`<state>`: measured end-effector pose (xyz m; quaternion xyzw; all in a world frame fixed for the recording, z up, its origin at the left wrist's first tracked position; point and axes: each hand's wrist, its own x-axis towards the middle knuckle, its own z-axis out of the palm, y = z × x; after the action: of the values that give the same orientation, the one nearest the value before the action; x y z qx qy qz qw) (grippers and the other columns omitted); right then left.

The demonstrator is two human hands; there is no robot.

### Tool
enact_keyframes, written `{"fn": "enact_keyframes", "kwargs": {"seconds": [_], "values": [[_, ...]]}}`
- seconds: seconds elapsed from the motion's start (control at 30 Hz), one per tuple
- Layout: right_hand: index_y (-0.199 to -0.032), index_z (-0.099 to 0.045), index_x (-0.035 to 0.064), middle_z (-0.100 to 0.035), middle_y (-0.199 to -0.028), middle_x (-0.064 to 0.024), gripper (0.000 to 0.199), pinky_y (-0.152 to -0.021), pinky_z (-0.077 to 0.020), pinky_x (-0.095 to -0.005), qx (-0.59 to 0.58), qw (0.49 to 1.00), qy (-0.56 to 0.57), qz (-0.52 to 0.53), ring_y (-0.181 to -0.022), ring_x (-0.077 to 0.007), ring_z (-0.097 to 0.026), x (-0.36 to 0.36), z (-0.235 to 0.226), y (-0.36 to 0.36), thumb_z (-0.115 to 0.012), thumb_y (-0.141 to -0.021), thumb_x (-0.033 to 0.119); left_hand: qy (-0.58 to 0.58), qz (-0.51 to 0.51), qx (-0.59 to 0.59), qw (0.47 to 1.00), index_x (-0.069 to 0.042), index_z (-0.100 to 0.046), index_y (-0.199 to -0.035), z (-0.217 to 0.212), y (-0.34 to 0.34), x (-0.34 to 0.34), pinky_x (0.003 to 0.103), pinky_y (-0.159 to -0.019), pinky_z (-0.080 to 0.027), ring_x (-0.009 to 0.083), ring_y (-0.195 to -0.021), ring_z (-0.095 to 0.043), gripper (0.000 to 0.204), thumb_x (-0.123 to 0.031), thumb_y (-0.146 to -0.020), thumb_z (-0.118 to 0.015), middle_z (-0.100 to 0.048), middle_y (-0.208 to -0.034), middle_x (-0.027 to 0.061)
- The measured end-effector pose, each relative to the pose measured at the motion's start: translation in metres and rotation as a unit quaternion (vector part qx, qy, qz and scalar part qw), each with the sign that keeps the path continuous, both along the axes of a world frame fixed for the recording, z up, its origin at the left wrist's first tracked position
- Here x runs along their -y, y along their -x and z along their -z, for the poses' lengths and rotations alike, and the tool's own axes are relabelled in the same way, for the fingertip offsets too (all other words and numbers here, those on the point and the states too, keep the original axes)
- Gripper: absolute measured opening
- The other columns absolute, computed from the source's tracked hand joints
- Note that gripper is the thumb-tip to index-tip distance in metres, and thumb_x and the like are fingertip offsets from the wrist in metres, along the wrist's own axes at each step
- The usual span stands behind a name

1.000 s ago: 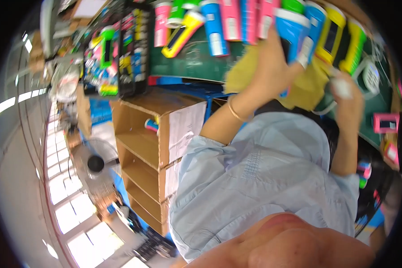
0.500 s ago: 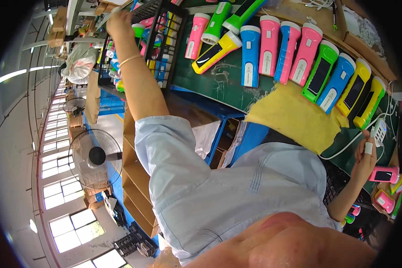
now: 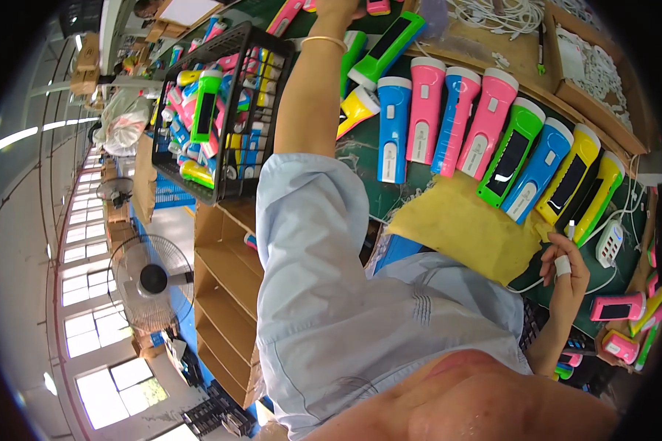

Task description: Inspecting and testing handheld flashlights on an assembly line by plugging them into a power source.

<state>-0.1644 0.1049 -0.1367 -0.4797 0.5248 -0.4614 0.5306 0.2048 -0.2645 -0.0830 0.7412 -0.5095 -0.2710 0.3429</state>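
- Right hand (image 3: 564, 278) — fingers curled shut on a small white cable plug (image 3: 563, 265), held up at the near right edge of the bench, just beside a white charging block (image 3: 609, 243).
- Left hand (image 3: 338, 7) — stretched to the far end of the bench at the rim of the view; whether its fingers are open or closed cannot be told. It lies next to a pink torch (image 3: 379, 6) and above a tilted green torch (image 3: 386, 40). A gold bangle (image 3: 324, 42) sits on the wrist.
- Torch row (image 3: 485, 121) — blue, pink, green and yellow torches side by side on the green bench, their near ends at a yellow sheet (image 3: 463, 228).
- Black wire basket (image 3: 232, 192) — left of the arm, heaped with torches.
- Step, as judged: fetching a torch with the left while the right keeps the plug ready. The next move calls for a firm grasp on one torch and its socket end brought to the plug.
- Change from half a second earlier: the left arm then reached toward the basket's far corner; it now points at the far torches. The right hand's hold on the plug is unchanged.
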Motion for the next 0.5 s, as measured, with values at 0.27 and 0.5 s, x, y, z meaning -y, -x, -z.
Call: {"fn": "enact_keyframes", "kwargs": {"seconds": [0.27, 0.5], "values": [[-0.124, -0.042, -0.0049, -0.054, -0.109, -0.0143, 0.05, -0.085, -0.0414, -0.0314, 0.152, 0.985, 0.035, 0.078, -0.102, -0.0227, -0.053, 0.035, -0.011, -0.042, -0.048, -0.09, 0.032, -0.101, 0.373, -0.421, 0.821, 0.002, -0.027, -0.123, 0.038, 0.164, -0.299, 0.029, -0.056, -0.053, 0.0242, -0.069, -0.065, 0.048, -0.022, -0.089, -0.051, -0.056, -0.087, 0.0119], [-0.111, -0.05, -0.0001, -0.059, -0.093, -0.0101, 0.036, -0.082, -0.0436, -0.0319, -0.164, 0.978, 0.111, 0.071, -0.082, -0.0243, -0.057, -0.009, -0.017, -0.015, -0.062, -0.079, 0.013, 0.066, 0.408, -0.378, 0.828, 0.0, -0.052, -0.104, 0.047, 0.172, -0.35, 0.036, -0.082, -0.043, 0.0261, -0.095, -0.05, 0.044, -0.024, -0.072, -0.071, -0.052, -0.094, 0.014]]}}
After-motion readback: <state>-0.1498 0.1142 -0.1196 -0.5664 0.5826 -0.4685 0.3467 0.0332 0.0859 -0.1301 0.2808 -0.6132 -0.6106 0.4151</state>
